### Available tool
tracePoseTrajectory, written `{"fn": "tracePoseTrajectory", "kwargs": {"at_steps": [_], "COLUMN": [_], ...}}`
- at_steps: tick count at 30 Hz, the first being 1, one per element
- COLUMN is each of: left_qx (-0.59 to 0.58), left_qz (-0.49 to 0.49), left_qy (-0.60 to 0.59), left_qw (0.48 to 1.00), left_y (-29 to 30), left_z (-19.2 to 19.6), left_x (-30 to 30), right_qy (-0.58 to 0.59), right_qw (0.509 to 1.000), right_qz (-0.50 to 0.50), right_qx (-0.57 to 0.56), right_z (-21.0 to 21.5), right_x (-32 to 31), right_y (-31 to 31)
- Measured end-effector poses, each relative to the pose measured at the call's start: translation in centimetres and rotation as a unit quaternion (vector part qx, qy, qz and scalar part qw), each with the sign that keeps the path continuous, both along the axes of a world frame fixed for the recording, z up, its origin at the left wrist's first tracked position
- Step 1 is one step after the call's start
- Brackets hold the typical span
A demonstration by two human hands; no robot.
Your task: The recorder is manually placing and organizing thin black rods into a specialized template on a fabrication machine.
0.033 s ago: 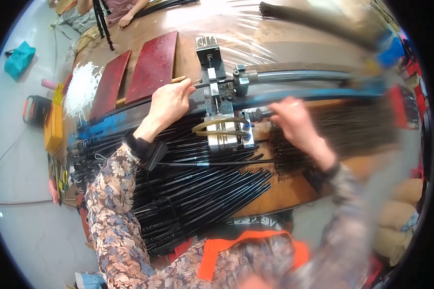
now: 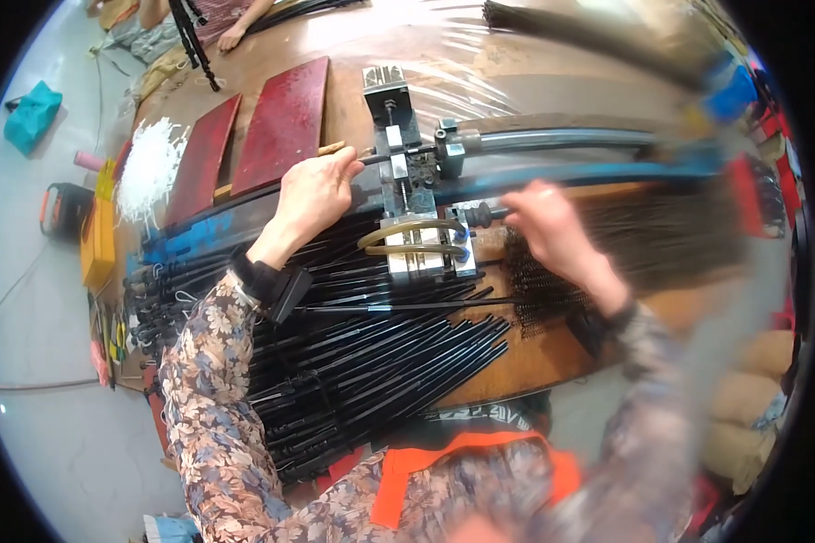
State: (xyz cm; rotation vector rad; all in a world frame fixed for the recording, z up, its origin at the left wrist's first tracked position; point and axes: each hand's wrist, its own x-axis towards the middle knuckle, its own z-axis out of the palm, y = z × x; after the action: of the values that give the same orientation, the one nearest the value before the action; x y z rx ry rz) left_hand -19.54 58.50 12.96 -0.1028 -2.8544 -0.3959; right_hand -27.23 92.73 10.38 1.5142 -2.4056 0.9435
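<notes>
My left hand (image 2: 320, 188) is closed in a pinch on a thin black rod (image 2: 373, 159), which runs rightward into a metal clamping jig (image 2: 398, 167). A wristband with a black box sits on that wrist. To the right of the jig, my right hand (image 2: 552, 231) is blurred, its fingers curled together beside a black knob (image 2: 482, 214). Whatever lies between those fingers is too small and smeared to name. Tan looped hoses (image 2: 398, 237) cross the jig's near silver block (image 2: 417, 261). Below it, many long black rods (image 2: 380, 357) lie in a fanned heap.
Dark thin wires (image 2: 652, 231) are heaped at the right, beyond my right hand. Two red boards (image 2: 281, 127) and a pile of white sticks (image 2: 152, 172) lie at the far left. A clear tube (image 2: 561, 140) extends right from the jig. Another person's hand (image 2: 231, 38) rests at the table's far side.
</notes>
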Motion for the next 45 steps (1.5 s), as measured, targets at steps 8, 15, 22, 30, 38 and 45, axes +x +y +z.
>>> {"fn": "tracePoseTrajectory", "kwargs": {"at_steps": [8, 15, 22, 30, 38, 45], "left_qx": [-0.147, -0.303, -0.199, -0.023, -0.068, 0.027], "left_qz": [-0.076, -0.063, -0.051, 0.145, 0.140, 0.110], "left_qy": [0.148, 0.205, 0.026, 0.053, -0.046, 0.060], "left_qw": [0.975, 0.929, 0.978, 0.988, 0.987, 0.992], "left_y": [-0.7, -10.0, 8.8, 17.1, 17.9, 20.5], "left_z": [-1.0, -0.4, 2.0, -5.4, -6.1, -6.5], "left_x": [-1.6, -0.1, 14.3, 20.9, 20.2, 20.2], "right_qy": [0.020, 0.096, 0.130, 0.121, -0.086, -0.335], "right_qw": [0.997, 0.938, 0.945, 0.941, 0.970, 0.927], "right_qz": [-0.003, 0.072, 0.071, 0.146, 0.058, 0.057], "right_qx": [0.074, 0.324, 0.291, 0.279, 0.219, 0.160], "right_z": [0.5, -1.5, -2.1, -3.0, -3.2, 0.8], "right_x": [-2.5, 10.4, 10.0, 11.0, 8.6, 9.1], "right_y": [-0.3, 8.4, 9.2, 7.5, 7.0, 5.8]}}
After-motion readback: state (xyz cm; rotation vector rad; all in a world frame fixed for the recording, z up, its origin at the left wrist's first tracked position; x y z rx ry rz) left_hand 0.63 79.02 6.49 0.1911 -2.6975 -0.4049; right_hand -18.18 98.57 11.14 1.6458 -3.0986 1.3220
